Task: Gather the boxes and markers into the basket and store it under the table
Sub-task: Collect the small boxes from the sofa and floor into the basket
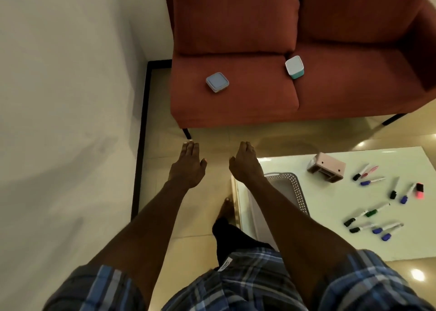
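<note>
**Both hands free, reaching toward the sofa boxes**

Both hands are stretched forward over the floor with fingers straight and nothing in them: the left hand (187, 162) to the left, the right hand (245, 162) just past the near-left corner of the table (306, 240). They point toward the red sofa (259, 39), well short of it.

Two boxes lie on the sofa seat. A blue-lidded box (217, 82) sits flat near the middle of the left cushion. A white and teal box (294, 67) lies tilted at the back of the seat, by the seam between the two cushions. A pink box (326, 167) rests on the table near its far edge. The markers (377, 207) are scattered loose over the table's right half, none of them gathered. The grey basket (292, 188) stands at the table's left edge, partly hidden behind the right forearm; what it holds cannot be told.

Judging from this, the gathering has barely begun, and the step in hand looks to be fetching the boxes from the sofa. Next, the person would need to step closer, since both boxes are out of reach, and then take one box in each hand or both in turn before carrying them back to the basket.
</note>
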